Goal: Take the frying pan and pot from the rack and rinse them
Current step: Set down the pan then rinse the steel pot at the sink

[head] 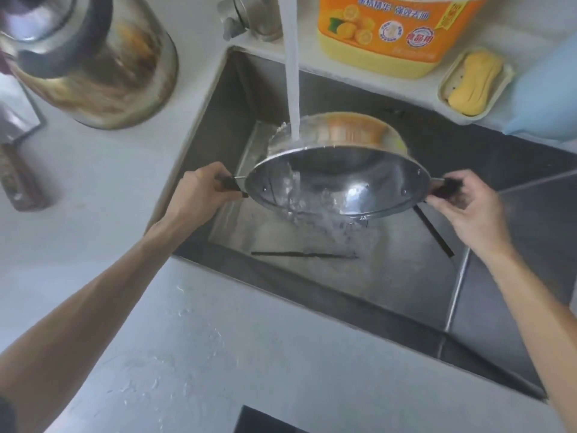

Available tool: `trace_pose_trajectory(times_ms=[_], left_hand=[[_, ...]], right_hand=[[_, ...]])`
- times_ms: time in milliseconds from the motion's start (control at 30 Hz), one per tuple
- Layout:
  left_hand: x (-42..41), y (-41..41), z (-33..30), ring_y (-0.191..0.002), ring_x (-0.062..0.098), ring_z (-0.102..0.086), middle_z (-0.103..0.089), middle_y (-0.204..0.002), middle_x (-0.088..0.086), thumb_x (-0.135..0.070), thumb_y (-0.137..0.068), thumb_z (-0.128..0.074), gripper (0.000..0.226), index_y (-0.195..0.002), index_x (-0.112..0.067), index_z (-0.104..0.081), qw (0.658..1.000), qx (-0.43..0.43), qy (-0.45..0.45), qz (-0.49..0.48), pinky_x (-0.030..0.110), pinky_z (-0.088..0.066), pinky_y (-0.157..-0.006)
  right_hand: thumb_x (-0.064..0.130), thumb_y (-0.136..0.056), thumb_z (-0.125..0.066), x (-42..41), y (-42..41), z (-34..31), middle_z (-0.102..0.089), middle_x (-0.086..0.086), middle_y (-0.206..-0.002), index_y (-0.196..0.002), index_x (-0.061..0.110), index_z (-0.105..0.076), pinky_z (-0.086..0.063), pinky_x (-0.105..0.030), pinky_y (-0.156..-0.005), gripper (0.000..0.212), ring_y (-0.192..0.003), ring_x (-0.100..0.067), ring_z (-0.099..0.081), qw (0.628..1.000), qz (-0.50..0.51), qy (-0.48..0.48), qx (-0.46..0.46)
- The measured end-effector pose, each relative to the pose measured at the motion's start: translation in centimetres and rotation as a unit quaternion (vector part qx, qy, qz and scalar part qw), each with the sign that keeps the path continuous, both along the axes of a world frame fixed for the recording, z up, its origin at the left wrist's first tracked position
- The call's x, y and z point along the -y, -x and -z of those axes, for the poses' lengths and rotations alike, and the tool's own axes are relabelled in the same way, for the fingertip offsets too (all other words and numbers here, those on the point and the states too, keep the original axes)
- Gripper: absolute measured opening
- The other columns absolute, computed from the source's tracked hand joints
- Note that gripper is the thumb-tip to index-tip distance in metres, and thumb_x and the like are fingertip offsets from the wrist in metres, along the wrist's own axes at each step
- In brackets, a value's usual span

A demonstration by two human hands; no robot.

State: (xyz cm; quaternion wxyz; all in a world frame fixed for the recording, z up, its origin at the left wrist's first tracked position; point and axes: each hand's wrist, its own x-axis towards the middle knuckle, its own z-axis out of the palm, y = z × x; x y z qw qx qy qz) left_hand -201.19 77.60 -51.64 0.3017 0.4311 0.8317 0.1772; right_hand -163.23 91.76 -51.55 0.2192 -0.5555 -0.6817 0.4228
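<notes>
A shiny steel pot (359,170) hangs tilted over the steel sink (406,276), its mouth turned toward me. My left hand (199,192) grips its black left handle and my right hand (465,201) grips the black right handle. A white stream of water (293,82) falls from the tap (249,17) onto the pot's far left wall and splashes out of its lower rim into the sink. No frying pan is in view.
Dark chopsticks (303,254) lie on the sink floor. A steel kettle (90,57) and a cleaver (18,157) sit on the left counter. Behind the sink stand an orange detergent jug (390,35), a yellow soap in a dish (474,82) and a blue object (549,98).
</notes>
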Motion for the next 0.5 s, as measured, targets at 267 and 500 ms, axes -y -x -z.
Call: trace_pose_trajectory(times_ms=[267,500], left_hand=[[-1.3,-0.4,0.9,-0.075,0.019,-0.062,-0.066,-0.073,-0.007,-0.024,-0.085,-0.064,0.022,-0.098,-0.016,-0.048,0.999,0.028,0.018,0.030,0.031,-0.044,-0.067],[-1.6,-0.4,2.3,-0.086,0.015,-0.068,-0.069,-0.093,-0.003,0.000,-0.092,-0.045,0.023,-0.102,-0.019,-0.054,0.971,0.237,-0.018,-0.015,0.036,-0.050,-0.085]], right_hand=[[0.005,-0.077,-0.073,-0.2,-0.8,1.1,-0.064,0.027,-0.081,-0.084,0.036,-0.058,-0.044,-0.017,-0.075,0.035,-0.074,0.001,-0.054,0.997,0.010,-0.057,-0.049],[0.004,-0.080,-0.060,0.0,-1.7,0.1,-0.053,0.013,-0.099,-0.076,0.014,-0.060,-0.040,-0.018,-0.080,0.010,-0.088,-0.001,-0.051,0.978,-0.063,-0.198,-0.029]])
